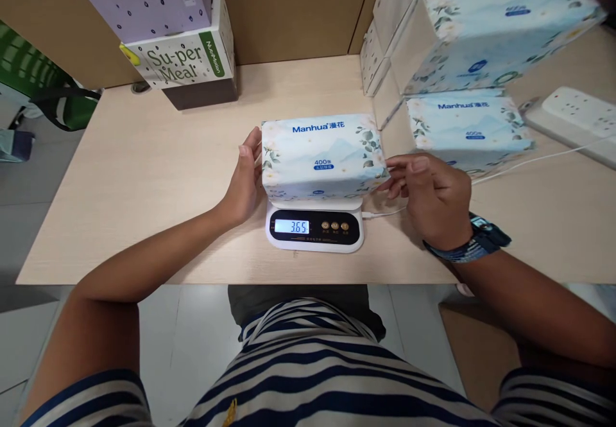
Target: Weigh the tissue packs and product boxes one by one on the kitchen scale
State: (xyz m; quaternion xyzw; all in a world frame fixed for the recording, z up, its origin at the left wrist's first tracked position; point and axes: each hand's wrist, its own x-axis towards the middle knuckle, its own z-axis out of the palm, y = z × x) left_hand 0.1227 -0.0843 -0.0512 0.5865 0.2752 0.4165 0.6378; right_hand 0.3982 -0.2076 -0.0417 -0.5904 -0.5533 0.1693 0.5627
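Note:
A light blue Manhua tissue pack [321, 155] lies on a small white kitchen scale [314, 228], whose lit display reads 365. My left hand [244, 180] is pressed against the pack's left end, fingers straight and together. My right hand [428, 196], with a blue watch on the wrist, pinches the pack's right end with curled fingers. Both hands hold the pack between them.
More tissue packs [469, 128] are stacked at the back right on the light wood table [144, 176]. A white power strip [575, 119] lies far right, with a white cable running to the scale. Boxes, one marked Su-per Meal [180, 61], stand at the back left.

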